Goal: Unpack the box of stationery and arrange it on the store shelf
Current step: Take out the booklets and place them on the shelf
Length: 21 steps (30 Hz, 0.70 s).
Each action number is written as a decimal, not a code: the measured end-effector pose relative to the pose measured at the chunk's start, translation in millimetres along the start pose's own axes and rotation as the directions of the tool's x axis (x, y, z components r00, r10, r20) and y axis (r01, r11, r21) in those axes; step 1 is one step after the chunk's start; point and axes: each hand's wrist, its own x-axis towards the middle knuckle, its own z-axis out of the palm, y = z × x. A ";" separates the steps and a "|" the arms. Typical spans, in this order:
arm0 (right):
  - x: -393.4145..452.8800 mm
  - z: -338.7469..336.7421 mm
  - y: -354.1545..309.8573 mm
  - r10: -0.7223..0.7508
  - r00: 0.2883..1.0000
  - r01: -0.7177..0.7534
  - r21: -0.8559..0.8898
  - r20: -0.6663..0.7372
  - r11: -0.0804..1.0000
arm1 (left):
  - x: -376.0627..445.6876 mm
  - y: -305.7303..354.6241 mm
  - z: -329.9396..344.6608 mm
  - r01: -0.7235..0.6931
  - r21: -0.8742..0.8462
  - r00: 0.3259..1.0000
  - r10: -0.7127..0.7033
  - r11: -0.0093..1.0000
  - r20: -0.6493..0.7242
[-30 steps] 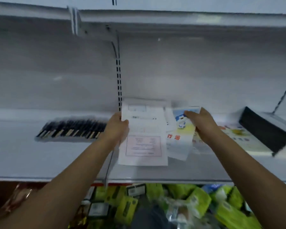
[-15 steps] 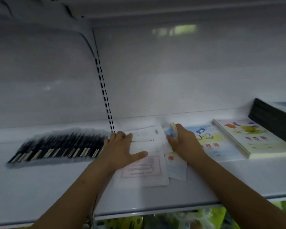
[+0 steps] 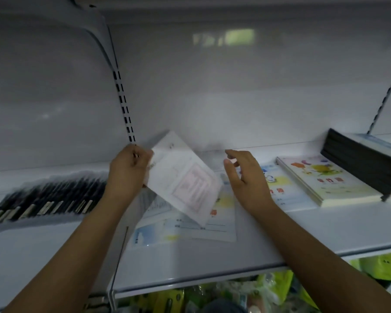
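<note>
At the centre of the frame, our left hand (image 3: 129, 168) pinches a white sheet (image 3: 185, 177) by its upper-left corner, so its long axis slopes down to the lower right, lifted clear of the loose booklets (image 3: 181, 229) fanned on the shelf (image 3: 212, 263). Our right hand (image 3: 246, 177), fingers spread and holding nothing, hovers just right of the sheet's free edge, so it looks the nearer hand to square things. Left lies a row of pens (image 3: 45, 199); right, stacked picture books (image 3: 327, 179) and dark notebooks (image 3: 361, 163) bound the space.
</note>
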 end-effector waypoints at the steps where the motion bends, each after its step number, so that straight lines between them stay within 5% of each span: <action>1: 0.9 -7.3 -3.8 0.001 0.998 -0.001 0.006 -0.059 1.000 | -2.8 12.5 3.9 -0.086 -0.020 0.991 0.083 0.996 -0.109; 3: 7.7 -25.2 -15.6 0.115 0.992 -0.107 0.129 -0.053 0.986 | -13.2 44.5 16.5 -0.284 -0.022 0.920 0.266 0.959 -0.289; 5: 18.9 -49.8 -32.2 0.321 0.929 -0.371 0.473 0.186 0.799 | -25.6 70.7 39.1 -0.431 0.082 0.859 0.437 0.898 -0.265; 7: 26.7 -78.3 -37.8 0.338 0.869 -0.494 0.681 0.362 0.540 | -39.4 80.6 75.5 -0.576 0.316 0.796 0.605 0.754 0.007; 9: 21.4 -102.0 -32.8 0.372 0.861 -0.496 0.730 0.347 0.470 | -53.8 72.5 113.2 -0.726 0.389 0.678 0.685 0.568 0.266; 12: -2.3 -113.2 6.9 0.601 0.790 -0.573 0.493 0.120 0.655 | -77.0 49.3 155.9 -0.849 0.200 0.517 0.687 0.490 0.510; 15: -25.5 -125.6 49.7 0.595 0.797 -0.584 0.116 -0.108 0.803 | -90.2 33.6 178.9 -0.853 0.022 0.393 0.613 0.522 0.686; 21: -37.2 -175.5 82.1 0.405 0.850 -0.503 -0.288 -0.337 0.815 | -78.3 21.2 194.2 -0.701 0.236 0.532 0.273 0.673 0.801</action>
